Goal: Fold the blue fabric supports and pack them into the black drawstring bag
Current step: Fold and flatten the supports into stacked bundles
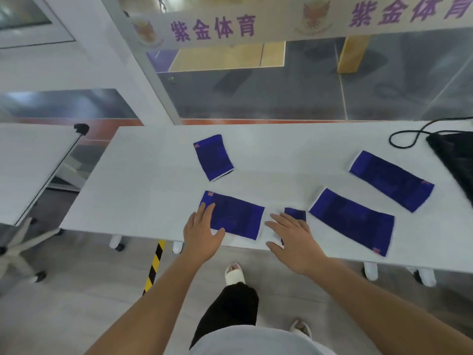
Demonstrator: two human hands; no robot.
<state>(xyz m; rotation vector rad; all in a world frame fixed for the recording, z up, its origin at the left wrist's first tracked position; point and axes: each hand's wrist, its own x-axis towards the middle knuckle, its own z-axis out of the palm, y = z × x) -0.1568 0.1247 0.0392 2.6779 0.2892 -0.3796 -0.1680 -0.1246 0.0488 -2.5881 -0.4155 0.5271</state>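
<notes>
while both hands rest flat, fingers apart, the left hand (203, 231) presses a soft, limp blue support (235, 217) on the bench (143, 180); grip an end edge; right hand (294, 237) alongside.

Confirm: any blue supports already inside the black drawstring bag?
No. The black drawstring bag lies flat at the table's far right, and the blue supports in view all rest on the white table.

White table (143, 175), five blue supports (214, 157), black drawstring bag (453, 160)
</notes>
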